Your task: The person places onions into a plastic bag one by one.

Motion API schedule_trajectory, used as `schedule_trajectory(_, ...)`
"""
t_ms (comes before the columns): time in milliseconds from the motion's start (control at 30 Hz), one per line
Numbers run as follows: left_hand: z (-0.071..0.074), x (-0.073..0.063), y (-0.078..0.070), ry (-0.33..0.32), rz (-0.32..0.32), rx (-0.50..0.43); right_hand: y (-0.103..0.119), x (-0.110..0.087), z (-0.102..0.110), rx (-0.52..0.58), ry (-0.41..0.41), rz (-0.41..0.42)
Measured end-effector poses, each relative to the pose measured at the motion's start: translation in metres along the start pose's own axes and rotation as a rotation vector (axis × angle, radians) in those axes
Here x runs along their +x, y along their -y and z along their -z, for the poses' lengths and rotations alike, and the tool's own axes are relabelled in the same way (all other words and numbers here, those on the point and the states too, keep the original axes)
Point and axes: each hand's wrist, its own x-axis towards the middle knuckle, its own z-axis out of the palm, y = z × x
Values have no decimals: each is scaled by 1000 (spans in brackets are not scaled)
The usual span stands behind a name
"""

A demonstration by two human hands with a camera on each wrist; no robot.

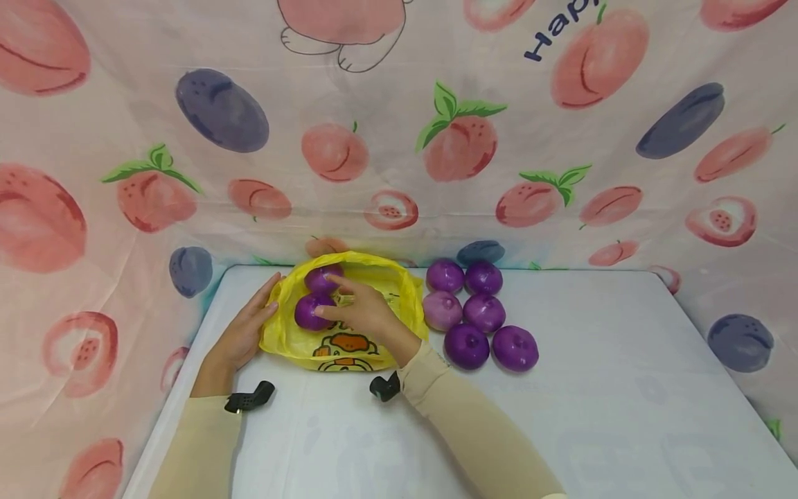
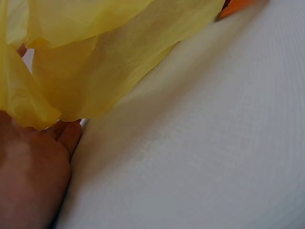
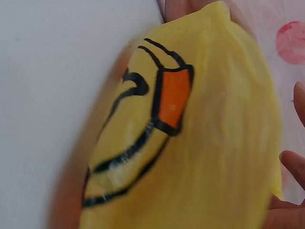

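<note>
A yellow plastic bag (image 1: 404, 305) with a cartoon print lies with its mouth open on the white table. Two glossy, round purple balls, like onions, sit inside at its left, a rear ball (image 1: 316, 280) and a front ball (image 1: 307, 313). My left hand (image 1: 244, 331) holds the bag's left rim; in the left wrist view, fingertips (image 2: 71, 136) show under its edge. Over the bag's mouth reaches my right hand (image 1: 368, 313), fingers spread, thumb at the front ball and a finger at the rear one. In the right wrist view, the bag's wall (image 3: 228, 129) hides much of that hand.
Right of the bag, several more purple balls (image 1: 484, 313) stand in two columns, one (image 1: 442, 310) paler than the others. The white table (image 1: 623, 388) extends to the right and front. A fruit-printed cloth (image 1: 386, 90) hangs behind and at both sides.
</note>
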Motion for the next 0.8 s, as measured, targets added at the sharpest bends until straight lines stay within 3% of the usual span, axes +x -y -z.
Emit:
schedule_trajectory(233, 0, -1, -1, 5, -9, -13, 8, -17, 27, 1, 22, 59)
schedule_trajectory(400, 0, 0, -1, 0, 2, -7, 12, -32, 55, -19, 25, 48)
schedule_trajectory(800, 0, 0, -2, 9, -1, -7, 9, -59, 112, -39, -73, 19)
